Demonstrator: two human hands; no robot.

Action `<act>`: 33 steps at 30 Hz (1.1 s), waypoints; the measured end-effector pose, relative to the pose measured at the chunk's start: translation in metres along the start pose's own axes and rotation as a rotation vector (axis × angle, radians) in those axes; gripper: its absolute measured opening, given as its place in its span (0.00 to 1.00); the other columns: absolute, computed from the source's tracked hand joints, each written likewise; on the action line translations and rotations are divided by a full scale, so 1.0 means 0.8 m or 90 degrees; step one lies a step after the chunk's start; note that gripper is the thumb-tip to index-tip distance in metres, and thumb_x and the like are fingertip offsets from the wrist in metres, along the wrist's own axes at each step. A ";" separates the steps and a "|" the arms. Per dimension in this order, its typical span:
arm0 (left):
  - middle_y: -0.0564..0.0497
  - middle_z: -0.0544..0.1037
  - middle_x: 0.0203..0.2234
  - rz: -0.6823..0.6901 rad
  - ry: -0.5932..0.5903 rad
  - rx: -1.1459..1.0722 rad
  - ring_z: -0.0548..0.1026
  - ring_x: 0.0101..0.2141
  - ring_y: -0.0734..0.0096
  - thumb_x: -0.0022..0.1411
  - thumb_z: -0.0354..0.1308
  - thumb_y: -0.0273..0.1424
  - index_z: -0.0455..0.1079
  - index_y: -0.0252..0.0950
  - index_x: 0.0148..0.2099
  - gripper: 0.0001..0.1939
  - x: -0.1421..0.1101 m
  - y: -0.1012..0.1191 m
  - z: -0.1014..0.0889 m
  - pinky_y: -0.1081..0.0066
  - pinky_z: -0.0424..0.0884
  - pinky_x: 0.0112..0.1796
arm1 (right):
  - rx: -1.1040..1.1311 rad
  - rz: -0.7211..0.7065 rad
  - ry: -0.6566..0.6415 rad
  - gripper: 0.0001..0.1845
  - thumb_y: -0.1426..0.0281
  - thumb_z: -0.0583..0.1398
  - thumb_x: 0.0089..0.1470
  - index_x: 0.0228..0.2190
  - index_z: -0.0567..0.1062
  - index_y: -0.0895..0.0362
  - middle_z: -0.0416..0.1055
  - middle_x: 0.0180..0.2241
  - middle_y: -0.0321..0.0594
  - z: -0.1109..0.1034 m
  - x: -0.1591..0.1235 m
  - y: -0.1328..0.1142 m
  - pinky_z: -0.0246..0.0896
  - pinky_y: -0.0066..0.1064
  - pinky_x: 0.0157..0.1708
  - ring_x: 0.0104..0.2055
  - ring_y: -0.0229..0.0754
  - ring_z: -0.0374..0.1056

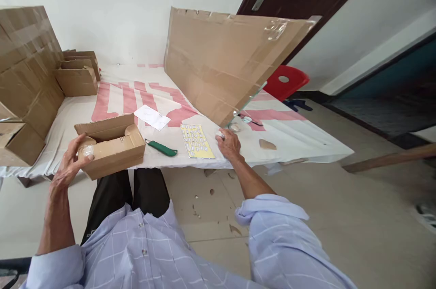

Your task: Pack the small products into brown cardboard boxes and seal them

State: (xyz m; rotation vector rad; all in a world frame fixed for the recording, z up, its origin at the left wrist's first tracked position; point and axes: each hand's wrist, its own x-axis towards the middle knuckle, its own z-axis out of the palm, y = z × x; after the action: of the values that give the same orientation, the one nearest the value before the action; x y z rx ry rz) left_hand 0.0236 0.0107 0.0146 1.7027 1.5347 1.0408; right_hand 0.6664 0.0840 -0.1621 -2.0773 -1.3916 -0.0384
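My left hand (71,159) grips the left end of a small cardboard box (116,155), thumb on its taped top and fingers behind. The box is tilted at the table's front edge, with a flap standing up along its back. My right hand (229,143) is on the table with fingers curled together; what they hold, if anything, is hidden. Just beyond those fingers lies a clear, shiny piece (234,127), perhaps tape. Between my hands are a green utility knife (161,147) and a yellow card (198,142) with rows of small white labels. A white paper slip (151,117) lies behind the knife.
A large cardboard sheet (218,57) leans up behind my right hand. Large cardboard boxes (23,52) and smaller pieces (76,81) stand at the left. A cardboard scrap (267,144) lies right of my hand. Beyond the sheet is a red chair (289,81).
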 end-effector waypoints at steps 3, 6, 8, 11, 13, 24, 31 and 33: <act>0.39 0.69 0.75 0.006 -0.007 -0.016 0.67 0.73 0.29 0.55 0.70 0.56 0.68 0.44 0.76 0.50 0.000 -0.008 0.000 0.42 0.75 0.64 | -0.023 -0.005 -0.019 0.28 0.63 0.55 0.64 0.58 0.82 0.60 0.79 0.62 0.61 -0.003 0.002 0.005 0.62 0.55 0.71 0.66 0.63 0.69; 0.39 0.68 0.75 0.005 -0.016 -0.040 0.66 0.73 0.29 0.55 0.72 0.56 0.66 0.45 0.77 0.52 0.000 -0.013 0.001 0.43 0.77 0.63 | -0.046 -0.005 -0.037 0.30 0.62 0.52 0.66 0.61 0.80 0.60 0.79 0.60 0.62 -0.011 0.001 -0.001 0.63 0.58 0.69 0.65 0.65 0.69; 0.39 0.68 0.75 0.010 -0.019 -0.057 0.66 0.73 0.29 0.55 0.73 0.56 0.66 0.45 0.77 0.53 0.000 -0.017 0.001 0.44 0.78 0.62 | -0.066 0.012 -0.018 0.32 0.62 0.53 0.67 0.64 0.78 0.61 0.76 0.62 0.65 -0.016 -0.002 -0.013 0.63 0.61 0.68 0.66 0.67 0.67; 0.39 0.68 0.76 0.021 -0.020 -0.079 0.66 0.73 0.29 0.56 0.74 0.57 0.66 0.46 0.78 0.52 0.000 -0.022 0.002 0.45 0.79 0.61 | -0.076 0.006 0.032 0.34 0.62 0.53 0.67 0.67 0.74 0.66 0.70 0.67 0.70 -0.021 -0.008 -0.050 0.61 0.63 0.69 0.71 0.70 0.63; 0.40 0.68 0.76 0.026 -0.017 -0.092 0.67 0.73 0.29 0.59 0.72 0.58 0.66 0.45 0.78 0.51 0.000 -0.025 0.002 0.44 0.78 0.62 | -0.030 -0.062 0.048 0.32 0.63 0.53 0.68 0.65 0.75 0.65 0.71 0.66 0.68 -0.022 -0.014 -0.092 0.61 0.61 0.70 0.71 0.66 0.63; 0.41 0.70 0.76 0.016 0.004 -0.184 0.69 0.72 0.33 0.73 0.57 0.62 0.73 0.43 0.75 0.40 -0.001 -0.034 0.003 0.42 0.76 0.65 | 0.298 -0.617 -0.173 0.19 0.60 0.57 0.77 0.53 0.86 0.51 0.84 0.55 0.48 -0.038 -0.093 -0.409 0.70 0.54 0.66 0.61 0.55 0.75; 0.42 0.70 0.76 0.020 -0.014 -0.170 0.69 0.73 0.35 0.73 0.57 0.60 0.72 0.43 0.76 0.40 -0.005 -0.036 0.003 0.46 0.77 0.64 | 0.237 -0.682 -0.290 0.13 0.65 0.65 0.72 0.53 0.85 0.54 0.84 0.49 0.49 -0.055 -0.123 -0.449 0.76 0.51 0.56 0.52 0.54 0.79; 0.41 0.71 0.76 0.034 -0.015 -0.162 0.68 0.73 0.35 0.74 0.57 0.59 0.72 0.43 0.76 0.39 -0.004 -0.039 0.004 0.45 0.76 0.66 | 0.266 -0.682 -0.244 0.12 0.67 0.65 0.72 0.54 0.84 0.53 0.84 0.50 0.48 -0.068 -0.133 -0.442 0.77 0.50 0.55 0.52 0.53 0.79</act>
State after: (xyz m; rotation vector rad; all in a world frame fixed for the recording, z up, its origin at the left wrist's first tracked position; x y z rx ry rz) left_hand 0.0103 0.0123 -0.0139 1.5797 1.2866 1.1847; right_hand 0.3385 0.0542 0.0139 -0.8525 -2.3511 0.1991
